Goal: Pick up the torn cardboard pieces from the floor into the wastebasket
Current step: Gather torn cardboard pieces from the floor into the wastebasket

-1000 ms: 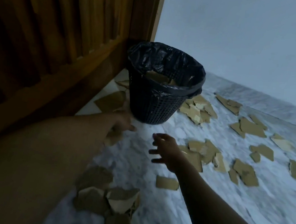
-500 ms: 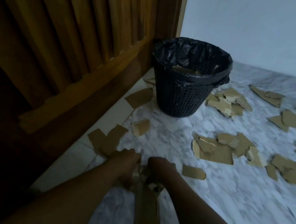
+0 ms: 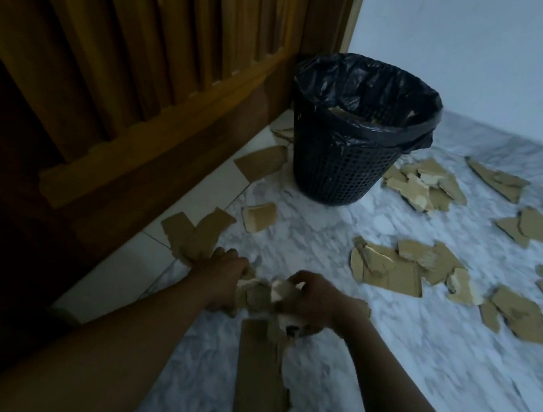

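Low down, both hands (image 3: pixel 224 277) (image 3: pixel 311 301) clutch cardboard scraps (image 3: pixel 256 295) near the wastebasket (image 3: pixel 341 166).

No text, label, brand or number can be read anywhere. The torn cardboard pieces (image 3: pixel 389 273) are seen as plain brown (dim, blurred light), and no marking can be made out on the wastebasket (image 3: pixel 337 169).

**Brown on grey marble**

From my screen, the cardboard (image 3: pixel 389 273) is tan-brown, with torn edges showing pale cream. The floor (image 3: pixel 415 363) is white marble with grey veining, and beside the door there is a strip of plain off-white tile (image 3: pixel 105 274). The basket (image 3: pixel 332 176) is black with a grid of small holes, its liner (image 3: pixel 366 80) glossy black. The door (image 3: pixel 130 31) is warm brown wood, ribbed in vertical slats. The wall (image 3: pixel 491 44) is pale blue-grey.
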`<state>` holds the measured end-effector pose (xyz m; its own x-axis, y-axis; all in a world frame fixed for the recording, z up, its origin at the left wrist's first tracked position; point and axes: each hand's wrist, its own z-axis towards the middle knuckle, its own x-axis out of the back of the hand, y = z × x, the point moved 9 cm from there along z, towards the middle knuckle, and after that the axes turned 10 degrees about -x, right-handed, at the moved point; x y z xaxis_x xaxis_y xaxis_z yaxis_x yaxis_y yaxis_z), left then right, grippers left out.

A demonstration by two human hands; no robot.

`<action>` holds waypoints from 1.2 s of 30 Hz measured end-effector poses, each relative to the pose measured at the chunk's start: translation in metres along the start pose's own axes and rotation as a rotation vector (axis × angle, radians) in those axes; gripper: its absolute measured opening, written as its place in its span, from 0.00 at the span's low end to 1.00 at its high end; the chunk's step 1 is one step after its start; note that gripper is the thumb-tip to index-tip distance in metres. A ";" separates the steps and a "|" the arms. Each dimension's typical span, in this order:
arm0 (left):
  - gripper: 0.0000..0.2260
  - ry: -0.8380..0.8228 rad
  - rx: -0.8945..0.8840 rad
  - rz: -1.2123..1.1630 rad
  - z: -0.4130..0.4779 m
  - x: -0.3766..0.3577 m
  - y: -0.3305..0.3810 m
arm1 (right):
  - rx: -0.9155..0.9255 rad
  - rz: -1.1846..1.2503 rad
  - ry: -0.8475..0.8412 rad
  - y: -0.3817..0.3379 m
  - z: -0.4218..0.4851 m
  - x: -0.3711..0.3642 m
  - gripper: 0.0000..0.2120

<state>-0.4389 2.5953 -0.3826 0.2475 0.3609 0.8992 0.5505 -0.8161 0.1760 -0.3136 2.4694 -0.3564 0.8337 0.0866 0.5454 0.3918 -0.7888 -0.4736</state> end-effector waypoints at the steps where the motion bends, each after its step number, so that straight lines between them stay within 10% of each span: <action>1: 0.40 -0.018 -0.003 -0.013 0.003 -0.002 0.002 | -0.016 -0.170 -0.042 0.002 -0.003 -0.015 0.32; 5: 0.36 -0.083 0.035 -0.075 0.010 -0.006 0.000 | 0.024 -0.438 0.080 0.005 -0.006 -0.058 0.38; 14: 0.20 -0.032 0.010 -0.300 0.007 -0.008 -0.013 | 0.149 -0.121 0.305 -0.009 0.006 -0.038 0.42; 30: 0.18 0.016 0.084 -0.147 0.013 -0.008 -0.018 | -0.020 0.446 0.169 0.020 0.018 0.005 0.07; 36: 0.08 0.137 0.052 -0.311 0.018 0.012 -0.018 | -0.123 0.323 0.319 0.071 0.031 0.057 0.15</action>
<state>-0.4312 2.6221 -0.3821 -0.0457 0.5220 0.8517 0.6238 -0.6510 0.4325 -0.2260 2.4376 -0.3803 0.7365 -0.3511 0.5782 0.0673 -0.8125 -0.5790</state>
